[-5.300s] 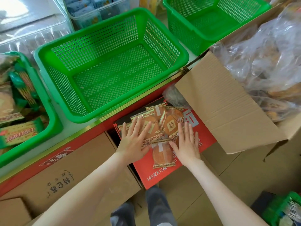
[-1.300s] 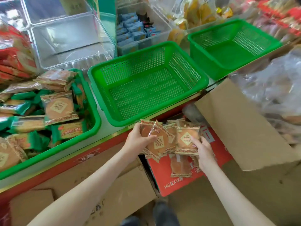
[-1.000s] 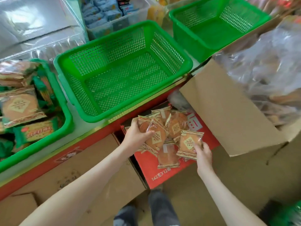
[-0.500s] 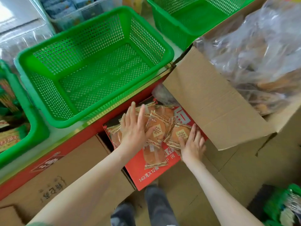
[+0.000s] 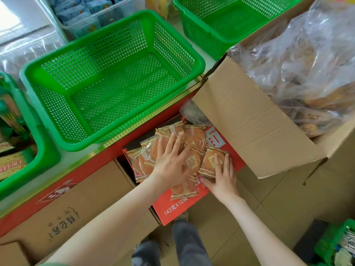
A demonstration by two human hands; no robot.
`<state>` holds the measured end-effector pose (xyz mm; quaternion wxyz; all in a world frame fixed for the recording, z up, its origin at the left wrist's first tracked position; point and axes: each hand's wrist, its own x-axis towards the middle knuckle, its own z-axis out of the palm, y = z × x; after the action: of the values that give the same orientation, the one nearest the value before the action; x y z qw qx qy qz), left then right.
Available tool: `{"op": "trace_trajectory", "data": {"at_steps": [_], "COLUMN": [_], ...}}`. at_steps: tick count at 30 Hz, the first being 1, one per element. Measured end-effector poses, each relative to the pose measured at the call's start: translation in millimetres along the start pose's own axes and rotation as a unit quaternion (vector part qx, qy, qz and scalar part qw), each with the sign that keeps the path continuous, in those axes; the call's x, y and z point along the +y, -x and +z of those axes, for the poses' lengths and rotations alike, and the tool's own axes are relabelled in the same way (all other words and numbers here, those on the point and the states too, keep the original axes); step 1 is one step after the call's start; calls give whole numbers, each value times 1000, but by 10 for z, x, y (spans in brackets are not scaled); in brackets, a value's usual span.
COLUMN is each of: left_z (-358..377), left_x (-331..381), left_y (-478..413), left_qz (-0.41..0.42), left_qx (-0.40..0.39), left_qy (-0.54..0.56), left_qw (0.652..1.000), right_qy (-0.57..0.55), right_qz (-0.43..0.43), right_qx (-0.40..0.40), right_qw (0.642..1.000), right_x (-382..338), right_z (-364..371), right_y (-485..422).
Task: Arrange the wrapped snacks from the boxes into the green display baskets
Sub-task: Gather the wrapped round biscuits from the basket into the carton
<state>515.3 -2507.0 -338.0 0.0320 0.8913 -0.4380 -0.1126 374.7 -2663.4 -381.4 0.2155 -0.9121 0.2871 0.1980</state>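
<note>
Though half covered by both palms, plainly a loose heap of round golden cakes in clear crinkly wrappers point(image 5: 194, 135), each sealed by gold-and-red patterned seams, spread over the glossy red printed cardboard box flap point(image 5: 178, 210) just below the red and gold shelf edge strip point(image 5: 107, 148). Flat on the middle of that heap, the left hand point(image 5: 171, 164), fingers straight and fanned, pressing down, gripping nothing. Flat as well, the right hand point(image 5: 222, 179), straight fingers laid on the rightmost packet with a diamond label point(image 5: 206, 164), thumb stretched along its lower edge; no curl or pinch to be seen. Above on the shelf, the rectangular green plastic lattice basket point(image 5: 119, 93), thick smooth rim, rounded corners, bare mesh floor. Behind and to the right, a second green lattice basket point(image 5: 230, 22), far side cut off by the frame. At the left border, a third green basket point(image 5: 44, 156), only a corner showing, green and orange packets inside too blurred to name. To the right, a brown corrugated cardboard box point(image 5: 249, 121), ribbed flap hanging over the red one, stuffed with a cloudy crumpled plastic bag point(image 5: 307, 64); brownish shapes inside, impossible to make out. Top left, a clear hard plastic bin of pale blue packets point(image 5: 107, 16), print unreadable. Lower left, a plain brown carton with black brush script point(image 5: 67, 208). Count of cakes beneath the hands hidden.
</note>
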Motion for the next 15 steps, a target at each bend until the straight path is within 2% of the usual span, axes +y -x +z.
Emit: {"op": "trace_trajectory", "data": {"at_steps": [2, 4, 8, 10, 13, 15], "left_z": [15, -1, -11, -43, -190, -354], "left_x": [25, 6, -33, -57, -133, -253], "left_y": [5, 12, 62, 102, 155, 201], "left_qz": [11, 11, 26, 45, 65, 75], "left_qx": [-46, -60, -11, 23, 69, 106], "left_qy": [-31, -40, -7, 4, 13, 34], "left_qw": [998, 997, 1000, 999, 995, 991], "right_qy": [13, 36, 77, 74, 24, -16], "right_qz": [-10, -7, 6, -23, -72, -88], "right_qx": [-19, -26, -10, 34, 116, 137], "right_qw": [1000, 999, 997, 996, 990, 987], "right_x": [18, -1, -89, -175, -412, -645], "right_z": [-26, -54, -87, -90, -159, -245], "right_y": [-60, -105, -66, 25, 160, 198]}}
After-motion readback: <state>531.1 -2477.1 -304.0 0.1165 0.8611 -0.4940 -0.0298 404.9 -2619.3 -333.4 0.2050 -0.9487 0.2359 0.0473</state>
